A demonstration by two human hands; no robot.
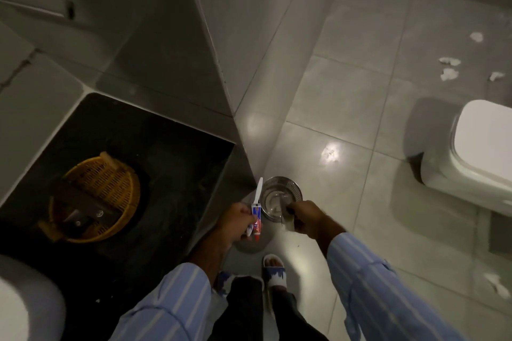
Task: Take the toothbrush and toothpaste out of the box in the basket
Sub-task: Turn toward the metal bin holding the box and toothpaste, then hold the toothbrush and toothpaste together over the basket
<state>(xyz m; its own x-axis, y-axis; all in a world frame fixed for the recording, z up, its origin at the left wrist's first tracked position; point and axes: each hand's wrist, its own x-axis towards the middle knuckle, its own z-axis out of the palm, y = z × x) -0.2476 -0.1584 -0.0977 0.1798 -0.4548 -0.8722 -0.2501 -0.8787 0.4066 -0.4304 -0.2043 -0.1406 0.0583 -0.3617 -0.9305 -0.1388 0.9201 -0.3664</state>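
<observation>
My left hand (234, 223) grips a white toothbrush (258, 191) and a small red, white and blue toothpaste tube (256, 225) together, just past the counter's right edge. My right hand (306, 219) is closed on a small pale scrap, too dim to name, held over the open steel bin (282, 199) on the floor. A yellow woven basket (110, 185) sits on the dark counter (171, 163) to the left, with dark flat items inside; the box is not clearly made out.
A white toilet (482, 152) stands at the right. Torn paper scraps (448, 66) lie on the grey tiled floor. A white basin edge (16, 302) shows at lower left. A grey wall corner (221, 63) rises behind the counter. My sandalled feet (273, 271) stand below the bin.
</observation>
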